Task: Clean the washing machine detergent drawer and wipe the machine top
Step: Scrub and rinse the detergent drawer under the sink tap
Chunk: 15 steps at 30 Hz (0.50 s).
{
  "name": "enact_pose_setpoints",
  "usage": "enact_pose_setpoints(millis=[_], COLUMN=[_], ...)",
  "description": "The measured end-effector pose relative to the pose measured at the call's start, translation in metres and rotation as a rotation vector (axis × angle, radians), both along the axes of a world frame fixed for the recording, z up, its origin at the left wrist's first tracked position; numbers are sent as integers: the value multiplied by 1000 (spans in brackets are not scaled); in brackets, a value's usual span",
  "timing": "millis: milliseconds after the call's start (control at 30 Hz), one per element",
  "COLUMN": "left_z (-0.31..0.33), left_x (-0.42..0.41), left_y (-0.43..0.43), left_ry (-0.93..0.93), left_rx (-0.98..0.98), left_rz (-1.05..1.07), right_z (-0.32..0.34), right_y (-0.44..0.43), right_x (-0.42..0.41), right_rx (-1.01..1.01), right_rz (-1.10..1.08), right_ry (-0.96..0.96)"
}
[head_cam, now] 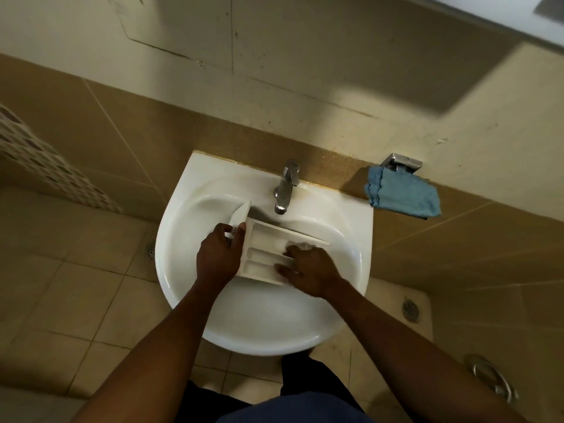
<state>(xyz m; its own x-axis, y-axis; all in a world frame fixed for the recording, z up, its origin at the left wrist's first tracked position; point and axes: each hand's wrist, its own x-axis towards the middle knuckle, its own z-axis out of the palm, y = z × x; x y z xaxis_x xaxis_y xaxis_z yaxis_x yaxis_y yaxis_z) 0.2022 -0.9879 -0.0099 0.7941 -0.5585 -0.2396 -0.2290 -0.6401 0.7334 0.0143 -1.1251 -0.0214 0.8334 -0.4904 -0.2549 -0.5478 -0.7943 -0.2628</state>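
Head view looking straight down on a white wash basin [171, 270] against a tan tiled wall, filling the centre of the frame. A white detergent drawer [268, 248] is held low over the bowl, just below the chrome tap [285, 187]. No water is visibly running. The drawer's long axis runs from centre-left to centre-right, dipping slightly to the right, with its compartments facing up.

The left hand [218, 254] grips the front-panel end at the left, its fingers [241, 227] curled round the panel. The right hand [308, 270] lies over the opposite end, its fingers [288, 250] spread and fairly straight, reaching leftward into the compartment channels. The right hand is therefore the one placed to rub along them. Something pale may sit under these fingers, but blur hides it.

A blue cloth [403, 195] hangs from a metal wall fitting at the right of the frame, well apart from both hands. The washing machine is out of view.
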Motion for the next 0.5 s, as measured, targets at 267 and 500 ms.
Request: enact_pose_setpoints(millis=[267,500], left_z=[-3,2], left_x=[0,-1], left_y=[-1,0], left_ry=[-18,-16], left_rx=[-8,-15], left_rz=[5,14], right_z=[26,-2], right_y=[30,-4], right_x=[72,0], right_rx=[343,137], right_rz=[-129,17], right_ry=[-102,-144])
